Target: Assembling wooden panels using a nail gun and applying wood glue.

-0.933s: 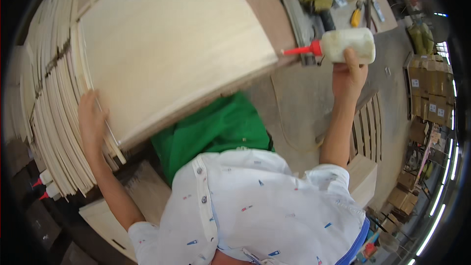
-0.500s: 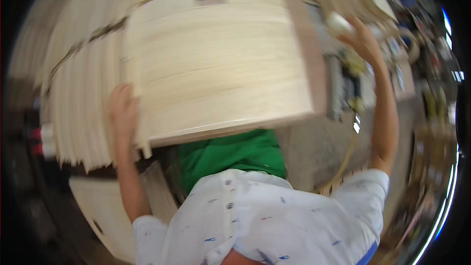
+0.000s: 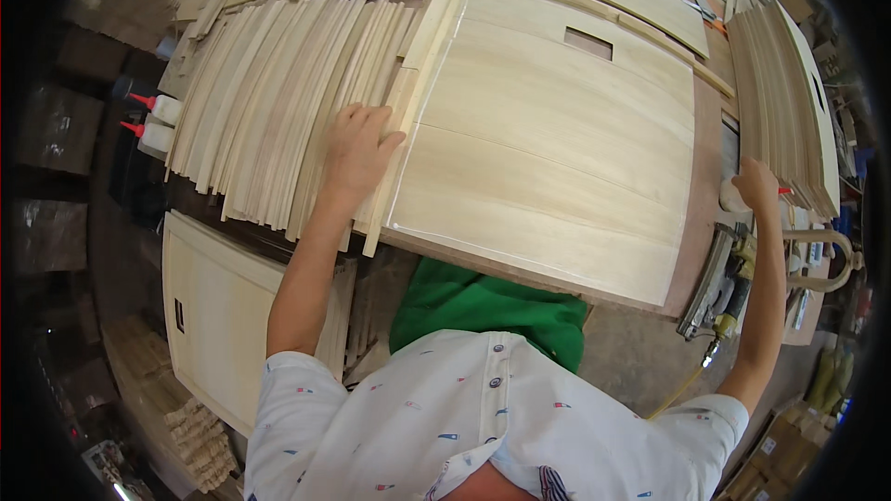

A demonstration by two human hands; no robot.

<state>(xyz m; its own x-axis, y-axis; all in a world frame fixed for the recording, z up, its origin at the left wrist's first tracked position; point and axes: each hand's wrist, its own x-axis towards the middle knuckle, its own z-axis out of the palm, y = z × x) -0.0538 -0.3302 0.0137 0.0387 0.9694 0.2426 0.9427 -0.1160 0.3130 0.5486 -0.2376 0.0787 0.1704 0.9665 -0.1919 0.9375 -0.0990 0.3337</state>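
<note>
A pale wooden panel [image 3: 548,148] with a rectangular cut-out lies flat in front of me. A thin white line of glue runs along its left edge, and a fainter one shows near the right edge. My left hand [image 3: 360,156] is closed at the panel's left side, its fingers bent over a narrow wooden strip [image 3: 376,223] beside a row of similar strips. Over to the right, my right hand [image 3: 758,186] wraps round a white glue bottle [image 3: 731,195] with a red tip, mostly hidden by the hand. A nail gun [image 3: 724,274] lies just nearer than that hand.
Stacked wooden strips [image 3: 269,102] fill the left side. Two white bottles with red tips [image 3: 158,137] stand beyond them. More panels [image 3: 780,102] lean at the far right, and a framed panel [image 3: 218,306] stands low at left. A yellow hose [image 3: 677,394] trails from the nail gun.
The view has swung, so the panel sits farther right in it. My right hand, with the glue bottle, has come down nearer the nail gun. My left hand stays by the strips.
</note>
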